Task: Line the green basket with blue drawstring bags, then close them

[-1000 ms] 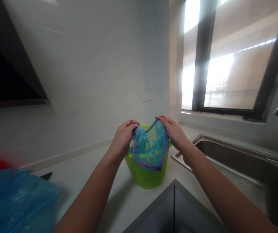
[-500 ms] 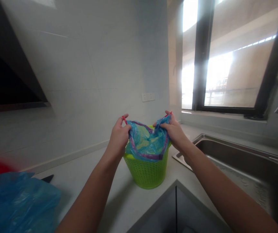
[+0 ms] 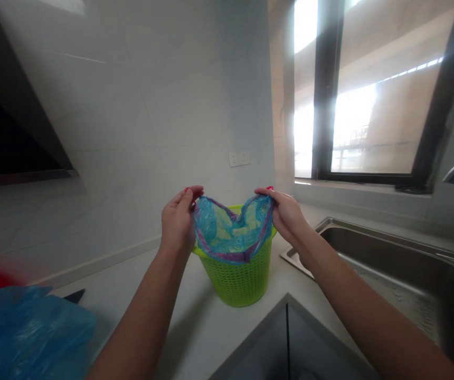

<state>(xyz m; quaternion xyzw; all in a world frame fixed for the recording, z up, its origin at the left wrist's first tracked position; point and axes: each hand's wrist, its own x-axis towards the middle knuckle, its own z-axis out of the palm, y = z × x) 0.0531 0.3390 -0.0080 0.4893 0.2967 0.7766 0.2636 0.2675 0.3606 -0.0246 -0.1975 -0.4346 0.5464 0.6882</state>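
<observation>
A: What are the hands doing?
B: They are staying apart; the left hand and the right hand are each pinching the edge of a thin blue bag.
A: Where is this bag lying?
B: It is spreading over the mouth of the green basket, which is standing on the white counter.
A: And what is surrounding it?
B: At right the metal sink is sitting near, and the right forearm is crossing it. At left a blue plastic heap is partly covering a dark pointed object.
</observation>
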